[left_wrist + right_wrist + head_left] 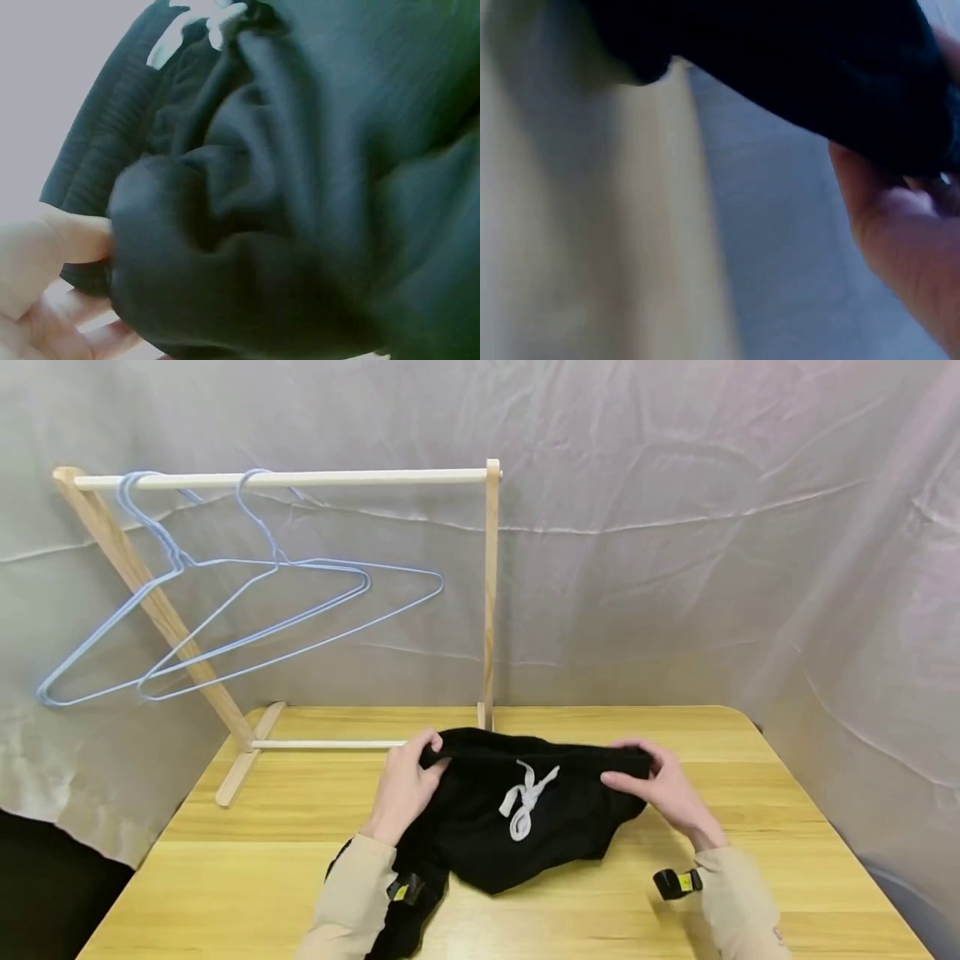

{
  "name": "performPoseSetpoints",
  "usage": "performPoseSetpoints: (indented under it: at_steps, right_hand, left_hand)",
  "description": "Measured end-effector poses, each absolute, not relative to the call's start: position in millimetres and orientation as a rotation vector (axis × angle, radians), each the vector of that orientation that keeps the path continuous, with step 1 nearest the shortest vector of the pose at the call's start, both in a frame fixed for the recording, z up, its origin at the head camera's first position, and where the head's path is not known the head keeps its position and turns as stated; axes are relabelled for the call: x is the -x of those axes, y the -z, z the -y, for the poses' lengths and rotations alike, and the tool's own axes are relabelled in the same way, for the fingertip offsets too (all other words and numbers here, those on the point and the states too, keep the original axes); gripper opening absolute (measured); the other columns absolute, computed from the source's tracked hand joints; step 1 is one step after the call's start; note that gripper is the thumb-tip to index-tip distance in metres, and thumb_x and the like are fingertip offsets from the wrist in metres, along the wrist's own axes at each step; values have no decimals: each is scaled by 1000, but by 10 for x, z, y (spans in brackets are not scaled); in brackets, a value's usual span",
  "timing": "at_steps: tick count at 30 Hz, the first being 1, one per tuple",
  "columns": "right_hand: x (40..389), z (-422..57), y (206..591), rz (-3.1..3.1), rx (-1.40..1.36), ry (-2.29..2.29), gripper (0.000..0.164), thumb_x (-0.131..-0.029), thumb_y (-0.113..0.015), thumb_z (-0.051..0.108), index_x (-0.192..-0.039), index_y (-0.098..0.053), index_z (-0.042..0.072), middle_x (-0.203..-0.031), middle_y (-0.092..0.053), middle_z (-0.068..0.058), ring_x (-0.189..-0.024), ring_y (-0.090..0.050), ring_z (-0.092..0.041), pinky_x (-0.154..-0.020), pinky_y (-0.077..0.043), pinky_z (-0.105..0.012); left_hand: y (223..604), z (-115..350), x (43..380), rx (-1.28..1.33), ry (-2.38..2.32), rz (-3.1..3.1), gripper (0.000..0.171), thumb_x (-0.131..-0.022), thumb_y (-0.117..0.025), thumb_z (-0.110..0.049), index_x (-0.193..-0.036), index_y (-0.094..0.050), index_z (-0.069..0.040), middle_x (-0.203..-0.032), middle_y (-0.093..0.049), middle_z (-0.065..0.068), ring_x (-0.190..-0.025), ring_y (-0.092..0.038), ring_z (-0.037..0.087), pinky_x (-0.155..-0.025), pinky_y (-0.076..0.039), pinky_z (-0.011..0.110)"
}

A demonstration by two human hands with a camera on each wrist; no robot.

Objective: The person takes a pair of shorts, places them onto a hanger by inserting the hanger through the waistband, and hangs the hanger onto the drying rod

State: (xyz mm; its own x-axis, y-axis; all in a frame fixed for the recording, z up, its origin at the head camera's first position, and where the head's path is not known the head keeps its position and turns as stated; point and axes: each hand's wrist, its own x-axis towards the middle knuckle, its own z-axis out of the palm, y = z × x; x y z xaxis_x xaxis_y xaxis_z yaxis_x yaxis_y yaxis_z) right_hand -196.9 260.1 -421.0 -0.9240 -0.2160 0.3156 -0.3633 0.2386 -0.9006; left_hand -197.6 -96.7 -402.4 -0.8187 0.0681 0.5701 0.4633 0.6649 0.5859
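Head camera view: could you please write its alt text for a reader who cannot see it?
A person's left hand and right hand hold black drawstring pants by the waistband over a wood-grain table. Their white drawstring is tied. At left, light-blue hangers hang on a wooden rack.

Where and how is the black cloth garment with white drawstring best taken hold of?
Likely by both ends of its waistband, from left and right: this long upper edge spans between the left hand and right hand, while the cloth below sags in loose folds.
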Motion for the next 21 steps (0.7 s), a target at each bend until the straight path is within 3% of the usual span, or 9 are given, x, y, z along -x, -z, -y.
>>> performPoseSetpoints:
  at_steps: [3, 9, 12, 16, 18, 21]
  right_hand:
    - [1999, -2473, 3795, 2380, -510, -1515, 31, -78, -76, 3, -106, -63, -1, -98, -62, -6, -77, -59, -7, -62, -50, -18]
    - [2052, -2263, 2972, 2180, -582, -1133, 23, -71, -76, -12, -90, -63, -11, -83, -61, -12, -55, -52, -1, -48, -41, -9]
    - [2159, -2248, 2632, 2023, -604, -1006, 24, -68, -78, -11, -88, -63, -12, -79, -62, -14, -60, -52, 0, -57, -41, -9]
    - [2291, -2251, 2204, 1831, -582, -848, 25, -69, -81, -3, -85, -64, -12, -79, -66, -11, -75, -56, -9, -72, -39, -16]
    - [2304, -2236, 1975, 1753, -518, -795, 25, -71, -82, 5, -84, -65, -9, -78, -65, -2, -75, -57, -14, -72, -40, -19]
    - [2297, -2196, 1656, 1654, -387, -757, 22, -71, -82, 17, -80, -66, 5, -78, -57, 15, -77, -58, -17, -73, -41, -23]
  left_hand:
    - [3811, 1032, 2037, 402, 1028, 2324, 29, -73, -76, 1, -78, -50, -11, -69, -53, 7, -57, -46, 24, -56, -42, 36]
    - [3256, 1142, 2184, 430, 1064, 2178, 26, -73, -74, 3, -78, -51, -9, -68, -56, 10, -59, -48, 26, -55, -40, 37]
    - [2883, 1164, 2220, 459, 1008, 2110, 23, -75, -73, 1, -79, -52, -7, -68, -56, 10, -56, -46, 24, -53, -37, 36]
    - [2374, 1170, 2237, 473, 954, 2018, 20, -77, -73, -1, -81, -54, -3, -75, -60, 9, -59, -47, 22, -55, -36, 33]
    - [2116, 1151, 2241, 466, 951, 1967, 18, -78, -72, -1, -82, -54, -1, -77, -60, 8, -61, -47, 20, -57, -35, 30]
    - [1766, 1091, 2239, 423, 952, 1903, 17, -81, -71, -4, -84, -55, 0, -77, -59, 4, -64, -47, 15, -61, -35, 25]
